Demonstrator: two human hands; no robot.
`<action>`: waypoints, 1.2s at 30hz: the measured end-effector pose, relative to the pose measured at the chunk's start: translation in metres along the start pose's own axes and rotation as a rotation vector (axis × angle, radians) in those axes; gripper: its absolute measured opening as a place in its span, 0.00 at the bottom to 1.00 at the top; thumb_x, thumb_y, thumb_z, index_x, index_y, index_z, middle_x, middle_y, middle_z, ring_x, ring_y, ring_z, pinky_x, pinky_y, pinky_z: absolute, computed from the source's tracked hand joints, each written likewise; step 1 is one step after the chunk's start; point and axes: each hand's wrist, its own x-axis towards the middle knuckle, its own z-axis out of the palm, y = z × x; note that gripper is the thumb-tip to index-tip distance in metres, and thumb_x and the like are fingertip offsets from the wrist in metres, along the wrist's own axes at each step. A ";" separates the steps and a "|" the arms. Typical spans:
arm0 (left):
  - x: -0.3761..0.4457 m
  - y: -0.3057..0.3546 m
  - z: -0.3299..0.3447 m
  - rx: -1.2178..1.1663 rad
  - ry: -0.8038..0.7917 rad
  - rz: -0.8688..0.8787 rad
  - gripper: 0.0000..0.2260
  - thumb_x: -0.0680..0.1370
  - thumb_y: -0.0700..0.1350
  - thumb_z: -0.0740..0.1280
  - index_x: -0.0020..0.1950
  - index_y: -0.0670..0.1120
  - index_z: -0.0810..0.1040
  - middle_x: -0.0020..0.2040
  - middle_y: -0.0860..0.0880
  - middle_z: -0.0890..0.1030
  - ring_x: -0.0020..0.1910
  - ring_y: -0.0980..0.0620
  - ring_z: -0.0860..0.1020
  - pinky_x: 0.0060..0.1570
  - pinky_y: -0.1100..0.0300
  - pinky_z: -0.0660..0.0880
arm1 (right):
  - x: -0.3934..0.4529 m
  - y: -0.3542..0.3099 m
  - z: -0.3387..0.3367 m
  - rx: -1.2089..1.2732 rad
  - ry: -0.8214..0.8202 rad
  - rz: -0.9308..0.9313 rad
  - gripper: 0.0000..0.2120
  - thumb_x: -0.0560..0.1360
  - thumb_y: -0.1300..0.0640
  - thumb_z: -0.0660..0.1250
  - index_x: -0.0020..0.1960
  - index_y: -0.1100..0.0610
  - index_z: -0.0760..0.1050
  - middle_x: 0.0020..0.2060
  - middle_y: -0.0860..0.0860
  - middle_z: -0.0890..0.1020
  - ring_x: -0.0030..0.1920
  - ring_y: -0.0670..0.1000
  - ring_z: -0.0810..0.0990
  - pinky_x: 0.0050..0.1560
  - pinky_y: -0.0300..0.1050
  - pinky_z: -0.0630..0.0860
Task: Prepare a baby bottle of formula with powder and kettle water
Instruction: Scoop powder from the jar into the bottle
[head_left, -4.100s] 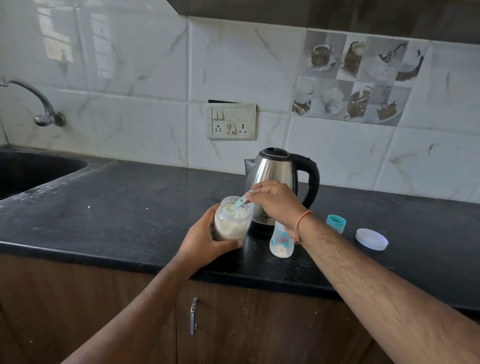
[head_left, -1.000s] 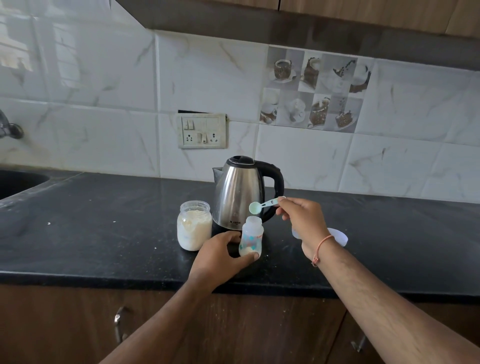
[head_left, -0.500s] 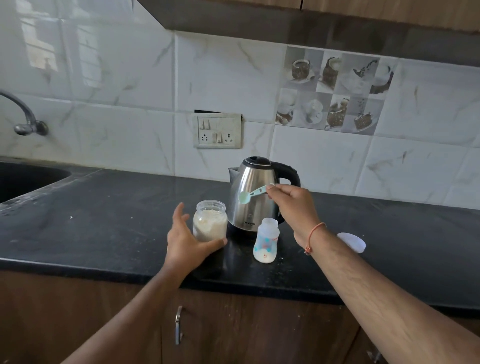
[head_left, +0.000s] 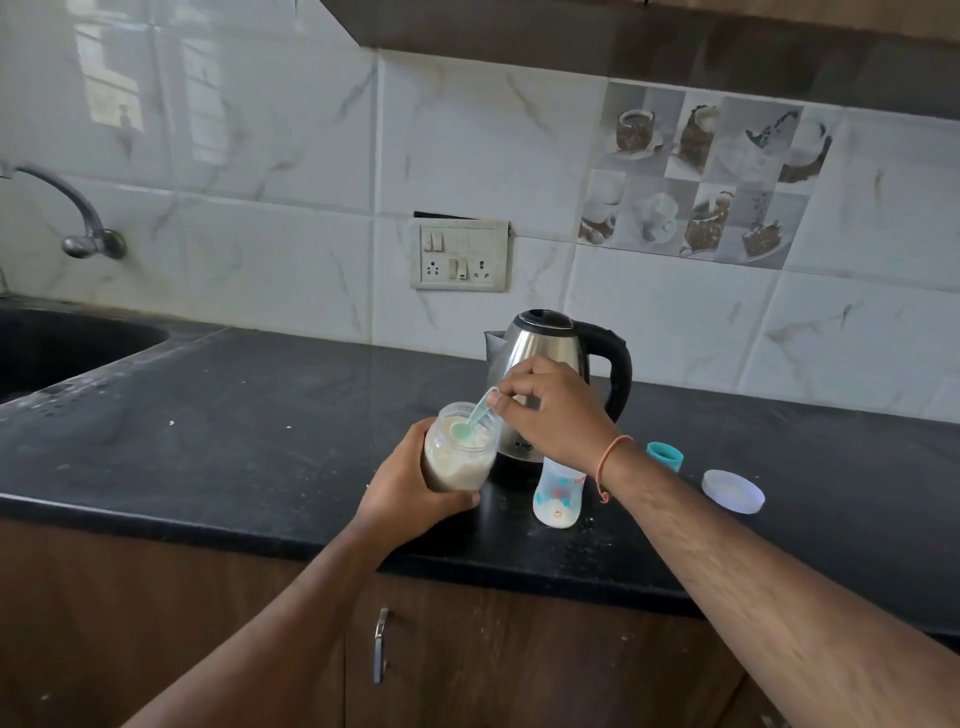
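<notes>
Head view: left hand (head_left: 410, 488) wraps the tilted powder jar (head_left: 460, 454), right hand (head_left: 550, 408) pinches the green scoop (head_left: 470, 421) dipping inside. Just right of that grip, the uncapped baby bottle (head_left: 558, 491) holds a little powder; kettle (head_left: 550, 364) behind, water apparently not yet poured.

1. Counter (head_left: 234, 415): black, finely speckled.
2. Wall tiles (head_left: 260, 156): white, grey-veined marble pattern.
3. Kettle (head_left: 545, 358): silver body, black handle.
4. Scoop (head_left: 470, 421): pale green.
5. Bottle (head_left: 558, 493): clear, teal and red prints.
6. Cap (head_left: 665, 456): teal.
</notes>
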 end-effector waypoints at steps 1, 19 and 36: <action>0.000 -0.001 0.000 -0.014 -0.011 0.010 0.42 0.62 0.55 0.87 0.70 0.67 0.69 0.62 0.65 0.81 0.63 0.62 0.80 0.63 0.57 0.77 | -0.001 -0.001 -0.002 -0.016 -0.019 -0.008 0.10 0.83 0.47 0.72 0.55 0.50 0.89 0.56 0.42 0.79 0.64 0.47 0.74 0.67 0.43 0.71; 0.001 -0.003 -0.002 -0.043 -0.067 0.086 0.44 0.64 0.50 0.87 0.75 0.64 0.70 0.65 0.63 0.82 0.65 0.61 0.80 0.66 0.56 0.78 | -0.008 0.002 0.004 0.044 -0.166 -0.002 0.08 0.82 0.50 0.73 0.53 0.52 0.89 0.58 0.41 0.79 0.67 0.47 0.74 0.69 0.42 0.69; -0.001 -0.001 -0.002 -0.018 -0.058 -0.051 0.46 0.59 0.61 0.85 0.74 0.64 0.70 0.64 0.65 0.81 0.65 0.59 0.79 0.69 0.48 0.78 | 0.003 -0.008 -0.016 0.581 0.053 0.557 0.10 0.83 0.52 0.72 0.55 0.58 0.88 0.49 0.52 0.83 0.45 0.45 0.75 0.43 0.38 0.71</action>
